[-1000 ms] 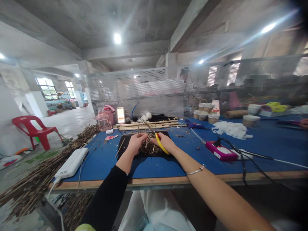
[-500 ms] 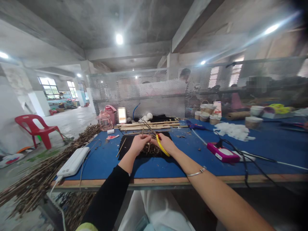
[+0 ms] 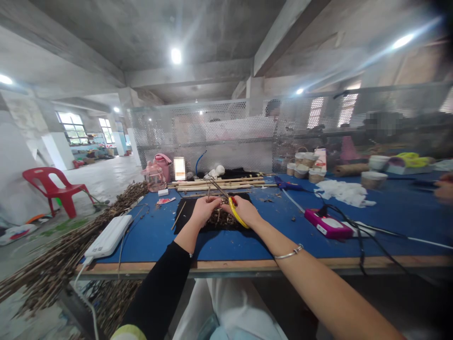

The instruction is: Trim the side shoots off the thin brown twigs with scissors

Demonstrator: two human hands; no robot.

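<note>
The left hand [image 3: 203,210] has its fingers [image 3: 213,202] clenched round a thin twig [image 3: 209,192] that stands upright. Just right of it, the right hand [image 3: 245,211] grips yellow-handled scissors [image 3: 234,211], fingers curled through the loops; the blades point far-left, close to the twig, though their gap cannot be told. Both hands hover over a clippings pile [image 3: 221,218] on a black mat [image 3: 184,211], mid-left on the blue surface [image 3: 389,215].

Twig [image 3: 209,192] in left hand [image 3: 204,211], barely discernible

The twig heap [image 3: 221,220] lies on the mat [image 3: 185,211], power bank [image 3: 108,237] left, sticks [image 3: 219,184] behind.
</note>
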